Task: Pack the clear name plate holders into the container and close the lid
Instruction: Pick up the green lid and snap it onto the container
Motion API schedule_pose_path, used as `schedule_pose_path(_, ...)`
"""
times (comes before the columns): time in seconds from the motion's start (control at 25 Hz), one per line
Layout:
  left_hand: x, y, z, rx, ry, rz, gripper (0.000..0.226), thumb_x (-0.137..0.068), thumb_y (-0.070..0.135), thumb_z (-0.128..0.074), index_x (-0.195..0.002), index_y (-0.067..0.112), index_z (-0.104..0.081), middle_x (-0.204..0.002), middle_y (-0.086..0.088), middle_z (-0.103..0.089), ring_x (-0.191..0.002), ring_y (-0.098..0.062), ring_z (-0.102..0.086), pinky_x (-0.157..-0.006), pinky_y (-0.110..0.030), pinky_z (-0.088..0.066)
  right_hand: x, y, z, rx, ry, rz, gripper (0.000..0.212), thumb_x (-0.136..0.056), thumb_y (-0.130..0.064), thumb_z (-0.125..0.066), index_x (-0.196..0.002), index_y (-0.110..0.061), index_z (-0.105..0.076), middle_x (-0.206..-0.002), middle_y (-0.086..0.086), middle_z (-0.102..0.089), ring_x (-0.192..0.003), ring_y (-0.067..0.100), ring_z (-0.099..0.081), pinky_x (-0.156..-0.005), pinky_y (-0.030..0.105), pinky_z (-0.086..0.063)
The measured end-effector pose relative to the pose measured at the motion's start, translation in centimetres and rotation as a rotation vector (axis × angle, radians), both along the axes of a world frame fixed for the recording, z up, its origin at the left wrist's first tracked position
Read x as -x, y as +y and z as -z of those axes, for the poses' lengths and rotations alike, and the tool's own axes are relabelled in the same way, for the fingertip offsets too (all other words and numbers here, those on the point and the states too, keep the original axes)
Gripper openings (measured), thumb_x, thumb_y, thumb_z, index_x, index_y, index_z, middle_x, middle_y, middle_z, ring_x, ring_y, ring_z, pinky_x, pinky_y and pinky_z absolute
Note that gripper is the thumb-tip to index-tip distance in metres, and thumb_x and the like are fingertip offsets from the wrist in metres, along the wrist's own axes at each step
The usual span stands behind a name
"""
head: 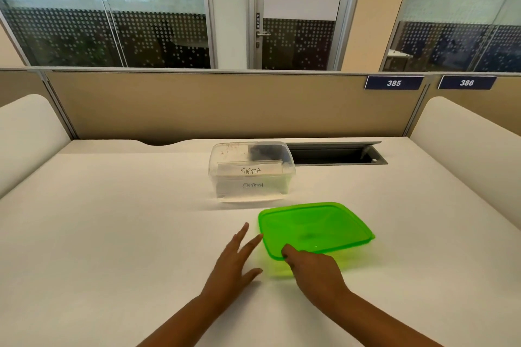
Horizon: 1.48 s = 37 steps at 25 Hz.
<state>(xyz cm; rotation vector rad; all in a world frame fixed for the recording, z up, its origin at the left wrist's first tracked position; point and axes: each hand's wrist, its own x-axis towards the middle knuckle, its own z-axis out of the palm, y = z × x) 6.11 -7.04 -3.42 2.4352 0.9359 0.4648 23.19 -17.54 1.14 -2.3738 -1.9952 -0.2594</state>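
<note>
A clear plastic container stands on the white desk, past its middle. Inside it are clear name plate holders: one with a card reading SIGMA, another below it reading OSTRICH. A green translucent lid is nearer to me, its near edge lifted off the desk. My right hand grips that near edge, thumb on top. My left hand is flat and spread just left of the lid, fingertips close to its left edge, holding nothing.
A grey cable slot is sunk in the desk right behind the container. A beige partition closes the far side, with white rounded side panels left and right. Glass walls and a door lie beyond.
</note>
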Motion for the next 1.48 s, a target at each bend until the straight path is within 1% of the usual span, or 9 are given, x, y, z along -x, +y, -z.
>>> schedule_pose_path(0.12, -0.6, -0.1, -1.0, -0.051, -0.092, -0.035, 0.045, -0.086, 0.033, -0.058, -0.129, 0.033, -0.047, -0.152, 0.007, -0.026, -0.139, -0.012, -0.028, -0.111, -0.025, -0.027, 1.4, 1.2, -1.4, -0.079, 0.107, -0.103, 0.012, -0.088, -0.034, -0.054, -0.098, -0.028, -0.057, -0.071, 0.003, -0.071, -0.061, 0.025, -0.066, -0.047, 0.027, -0.030)
schedule_pose_path(0.24, -0.2, 0.5, -1.9, -0.074, -0.139, -0.121, 0.029, -0.085, 0.028, -0.061, -0.114, 0.027, -0.063, -0.138, 0.004, -0.051, -0.130, -0.013, -0.043, -0.104, -0.021, -0.032, 1.5, 2.2, -1.8, -0.015, 0.203, -0.172, 0.022, -0.097, -0.036, -0.032, -0.112, -0.027, -0.046, -0.091, 0.007, -0.070, -0.080, 0.033, -0.065, -0.057, 0.031, -0.033)
schedule_pose_path(0.48, 1.2, 0.3, -2.8, -0.133, -0.294, -0.156, 0.022, -0.074, 0.012, -0.073, -0.095, 0.017, -0.073, -0.118, -0.005, -0.067, -0.102, -0.018, -0.066, -0.086, -0.021, -0.048, 0.2, 2.4, -3.5, -0.099, 0.215, -0.128, 0.028, -0.092, -0.051, -0.037, -0.107, -0.031, -0.050, -0.086, 0.005, -0.072, -0.079, 0.026, -0.067, -0.057, 0.028, -0.033)
schedule_pose_path(0.68, 2.9, 2.8, -4.7, -0.197, -0.412, -0.228, 0.026, -0.071, 0.000, -0.073, -0.096, 0.010, -0.071, -0.112, -0.005, -0.069, -0.101, -0.012, -0.065, -0.089, -0.022, -0.044, -4.2, 2.9, -5.1, -0.208, 0.213, -0.002, 0.030, -0.089, -0.054, -0.043, -0.100, -0.029, -0.056, -0.084, 0.000, -0.071, -0.081, 0.019, -0.066, -0.059, 0.029, -0.038)
schedule_pose_path(0.84, 3.9, 5.2, -6.6, -0.192, -0.474, -0.275, 0.030, -0.075, -0.001, -0.069, -0.102, 0.012, -0.068, -0.106, 0.004, -0.068, -0.096, 0.000, -0.059, -0.088, -0.009, -0.041, -7.4, 4.6, -5.7, -0.174, 0.215, -0.032, 0.027, -0.089, -0.050, -0.047, -0.096, -0.027, -0.060, -0.093, -0.004, -0.060, -0.093, 0.015, -0.052, -0.063, 0.025, -0.035)
schedule_pose_path(1.12, 3.9, 9.5, -8.8, 0.042, -0.665, -0.425, 0.025, -0.082, 0.004, -0.064, -0.091, 0.027, -0.067, -0.090, 0.006, -0.068, -0.081, -0.010, -0.064, -0.078, -0.017, -0.047, -10.0, 6.9, -5.9, -0.154, 0.670, -0.187, 0.023, -0.085, -0.032, -0.062, -0.099, -0.018, -0.051, -0.097, -0.007, -0.049, -0.092, 0.013, -0.046, -0.083, 0.027, -0.040)
schedule_pose_path(1.28, 3.3, 11.5, -9.2, 0.235, -0.725, -0.479, 0.020, -0.079, 0.010, -0.068, -0.091, 0.026, -0.071, -0.086, 0.003, -0.071, -0.073, -0.007, -0.068, -0.078, -0.032, -0.052, -10.0, 8.4, -4.8, -0.224, 0.957, -0.091, 0.024, -0.086, -0.020, -0.063, -0.101, -0.021, -0.045, -0.092, -0.008, -0.057, -0.086, 0.008, -0.057, -0.075, 0.012, -0.045)
schedule_pose_path(1.36, 2.9, 12.5, -9.6, 0.274, -0.699, -0.504, 0.014, -0.078, 0.014, -0.070, -0.090, 0.019, -0.073, -0.080, 0.005, -0.073, -0.066, -0.009, -0.069, -0.068, -0.029, -0.056, -10.1, 9.6, -4.7, -0.308, 1.106, -0.009, 0.020, -0.086, -0.012, -0.062, -0.101, -0.014, -0.050, -0.085, 0.004, -0.063, -0.073, 0.010, -0.065, -0.065, 0.011, -0.051)
schedule_pose_path(1.48, 1.8, 14.4, -10.6, 0.343, -0.702, -0.503, 0.010, -0.079, 0.015, -0.069, -0.087, 0.018, -0.073, -0.073, 0.001, -0.072, -0.055, -0.008, -0.070, -0.050, -0.018, -0.055, -10.5, 12.2, -5.5, -0.454, 1.199, 0.078, 0.020, -0.085, -0.008, -0.063, -0.104, -0.005, -0.059, -0.072, 0.003, -0.064, -0.055, 0.001, -0.064, -0.052, 0.007, -0.050)
